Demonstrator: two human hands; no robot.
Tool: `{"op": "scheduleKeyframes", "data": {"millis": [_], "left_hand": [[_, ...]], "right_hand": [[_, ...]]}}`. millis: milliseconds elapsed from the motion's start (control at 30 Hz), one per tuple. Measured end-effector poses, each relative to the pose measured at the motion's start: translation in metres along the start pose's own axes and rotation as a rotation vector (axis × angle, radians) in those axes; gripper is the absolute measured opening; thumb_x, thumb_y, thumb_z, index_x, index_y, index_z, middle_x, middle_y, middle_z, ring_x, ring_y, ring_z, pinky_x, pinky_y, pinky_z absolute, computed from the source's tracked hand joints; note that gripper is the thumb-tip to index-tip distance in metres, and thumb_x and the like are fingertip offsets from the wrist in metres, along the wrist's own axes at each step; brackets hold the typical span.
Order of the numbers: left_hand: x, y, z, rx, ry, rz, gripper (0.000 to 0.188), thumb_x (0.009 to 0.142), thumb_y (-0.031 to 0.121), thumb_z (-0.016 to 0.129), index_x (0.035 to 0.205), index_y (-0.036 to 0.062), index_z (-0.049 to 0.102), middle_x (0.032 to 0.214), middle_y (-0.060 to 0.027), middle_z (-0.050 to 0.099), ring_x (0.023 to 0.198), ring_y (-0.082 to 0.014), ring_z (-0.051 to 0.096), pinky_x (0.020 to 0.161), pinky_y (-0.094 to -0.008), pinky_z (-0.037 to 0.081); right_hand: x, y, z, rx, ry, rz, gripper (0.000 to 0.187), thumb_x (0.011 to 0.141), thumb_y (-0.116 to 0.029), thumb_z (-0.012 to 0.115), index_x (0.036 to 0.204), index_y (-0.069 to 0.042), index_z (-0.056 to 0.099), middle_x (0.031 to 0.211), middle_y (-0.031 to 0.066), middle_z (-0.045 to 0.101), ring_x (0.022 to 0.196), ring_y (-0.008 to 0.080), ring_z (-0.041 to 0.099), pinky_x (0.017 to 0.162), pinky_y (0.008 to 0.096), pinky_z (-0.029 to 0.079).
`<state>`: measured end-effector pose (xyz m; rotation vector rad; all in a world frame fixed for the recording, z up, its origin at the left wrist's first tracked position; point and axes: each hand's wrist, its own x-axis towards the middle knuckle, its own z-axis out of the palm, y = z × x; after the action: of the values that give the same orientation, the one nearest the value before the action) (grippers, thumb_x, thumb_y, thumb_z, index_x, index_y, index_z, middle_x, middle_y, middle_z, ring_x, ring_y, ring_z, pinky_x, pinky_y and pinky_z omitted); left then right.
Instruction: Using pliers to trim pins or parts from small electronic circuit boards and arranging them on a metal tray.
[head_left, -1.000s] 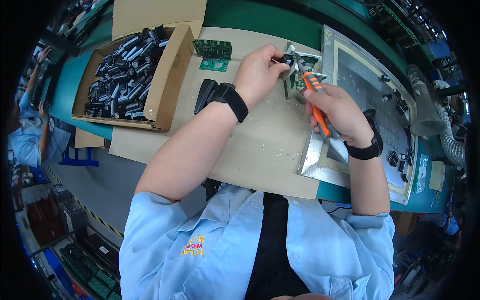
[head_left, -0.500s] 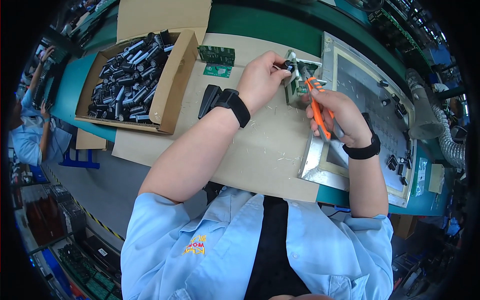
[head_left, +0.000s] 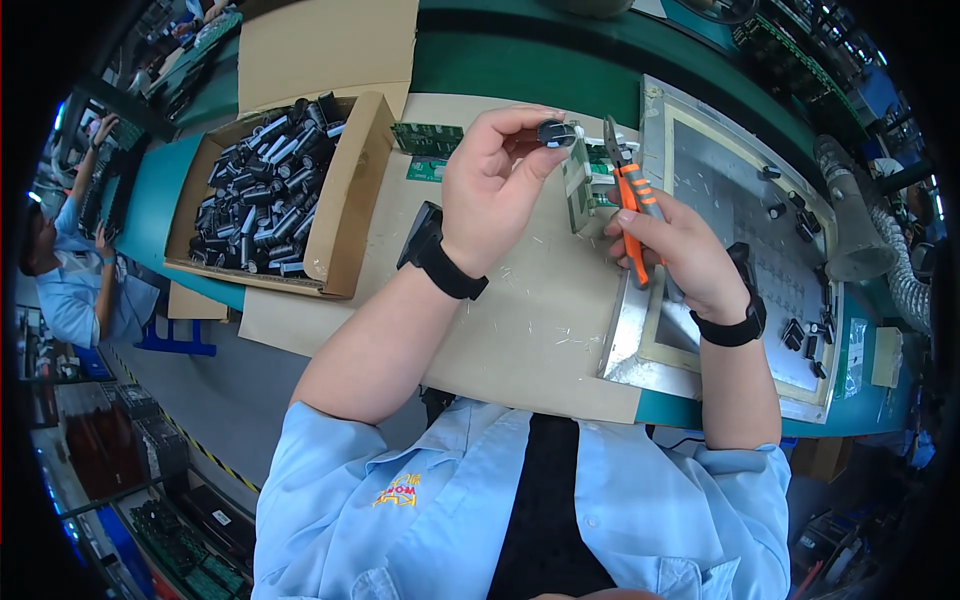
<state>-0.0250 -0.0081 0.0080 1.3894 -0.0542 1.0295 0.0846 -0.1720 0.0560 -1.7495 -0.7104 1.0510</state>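
Pinched between the thumb and fingers of my left hand (head_left: 490, 190) is a black cylindrical capacitor (head_left: 553, 133), its round end showing. It is held just left of an upright green circuit board (head_left: 578, 195) with pale parts on it; whether they touch, I cannot tell. My right hand (head_left: 688, 248) is wrapped round orange-and-grey cutting pliers (head_left: 630, 205). Their dark jaws point up, beside the right side of the board. Fine wire clippings (head_left: 530, 325) lie scattered on the brown sheet (head_left: 470, 350) under my hands.
At left, a cardboard box (head_left: 350, 200) holds many black capacitors. Green boards (head_left: 428, 136) stand and lie next to it. A metal-framed panel (head_left: 625, 350) with loose black parts fills the right side, near a ribbed duct (head_left: 908, 292). Another person (head_left: 85, 285) works at far left.
My left hand has drawn slightly left and turned, bringing the capacitor's round end into view. The pliers have moved away from the board parts and now point more upright.
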Motion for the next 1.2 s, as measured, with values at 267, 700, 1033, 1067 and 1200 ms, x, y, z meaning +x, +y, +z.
{"op": "scheduleKeyframes", "data": {"millis": [267,700,1033,1067,1200], "left_hand": [[0.000,0.008,-0.002,0.114,-0.004,0.188,0.035,0.073,-0.009,0.065,0.104,0.0009,0.052,0.102,-0.0085,0.054,0.087,-0.0138,0.056,0.079,-0.0252,0.046],[0.002,0.008,-0.003,0.155,0.006,0.316,0.038,0.069,-0.010,0.068,0.101,0.0028,0.053,0.101,-0.0076,0.051,0.084,-0.0131,0.054,0.074,-0.0243,0.045],[0.020,0.015,-0.018,-0.230,0.369,-0.182,0.023,0.086,0.006,0.057,0.107,0.0011,0.048,0.099,-0.0088,0.054,0.086,-0.0148,0.056,0.075,-0.0263,0.047],[0.023,0.014,-0.025,-0.299,0.422,-0.204,0.023,0.089,0.011,0.053,0.108,0.0011,0.047,0.100,-0.0094,0.054,0.086,-0.0155,0.056,0.075,-0.0268,0.047],[0.032,0.012,-0.058,-0.554,0.607,-0.208,0.029,0.094,0.026,0.045,0.109,0.0015,0.045,0.102,-0.0107,0.055,0.086,-0.0179,0.056,0.074,-0.0283,0.047]], "right_hand": [[0.001,-0.001,-0.001,0.016,-0.002,0.032,0.040,0.088,-0.028,0.055,0.118,-0.003,0.050,0.091,0.0052,0.059,0.078,0.0138,0.061,0.066,0.0225,0.045],[0.002,0.001,-0.004,0.048,-0.010,0.022,0.037,0.088,-0.026,0.054,0.117,-0.003,0.051,0.090,0.0046,0.059,0.078,0.0137,0.061,0.063,0.0227,0.045],[0.003,0.010,-0.008,0.072,-0.002,0.001,0.039,0.088,-0.026,0.053,0.118,0.000,0.048,0.093,0.0065,0.060,0.077,0.0140,0.061,0.067,0.0258,0.048],[0.003,0.011,-0.008,0.068,-0.028,-0.009,0.039,0.088,-0.026,0.053,0.118,0.000,0.048,0.093,0.0065,0.060,0.077,0.0140,0.061,0.067,0.0258,0.048],[0.005,0.009,-0.005,0.068,-0.042,-0.016,0.041,0.089,-0.025,0.052,0.120,0.001,0.046,0.093,0.0068,0.059,0.077,0.0145,0.060,0.068,0.0276,0.049]]}}
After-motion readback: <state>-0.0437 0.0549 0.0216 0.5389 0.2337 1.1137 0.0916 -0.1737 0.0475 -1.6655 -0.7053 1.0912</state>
